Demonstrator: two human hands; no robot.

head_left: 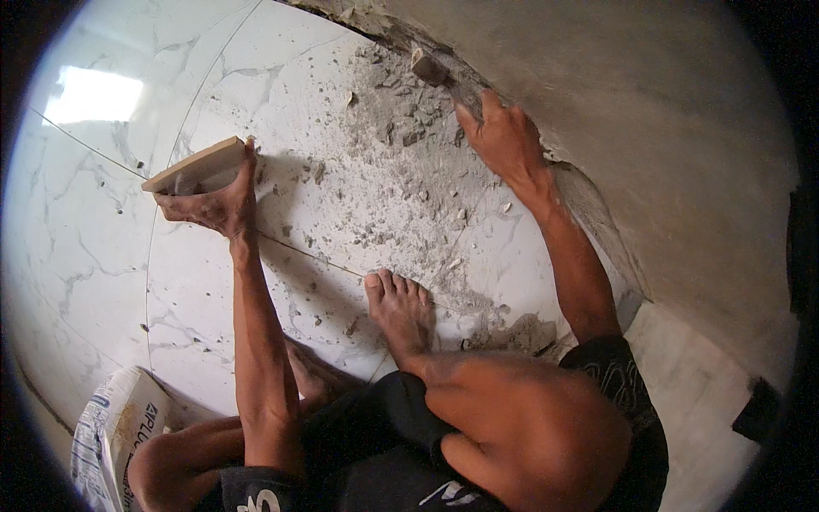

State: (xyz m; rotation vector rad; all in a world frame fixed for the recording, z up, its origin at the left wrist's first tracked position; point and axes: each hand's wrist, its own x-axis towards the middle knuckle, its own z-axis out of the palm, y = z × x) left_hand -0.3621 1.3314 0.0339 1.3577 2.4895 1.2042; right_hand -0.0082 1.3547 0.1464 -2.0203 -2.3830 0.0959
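Out over the floor at the left, my left hand point(209, 205) grips a narrow tile piece point(200, 164) by its edges, thumb at one end and fingers at the other. The piece is held tilted, its pale cut edge uppermost. At the foot of the wall, my right hand point(505, 143) is closed around a dusty tool point(431, 68) with a blunt brown end; its exact kind is unclear. Grey mortar rubble point(409, 115) lies beside and below this tool, in crumbs and chunks along the broken wall base.
Glossy white marbled tiles point(281, 77) cover the floor, with scattered crumbs. A rough grey wall point(648, 128) rises at the right, its lower edge ragged. My bare foot point(401, 311) rests mid-floor. A white printed sack point(119, 427) stands at the lower left.
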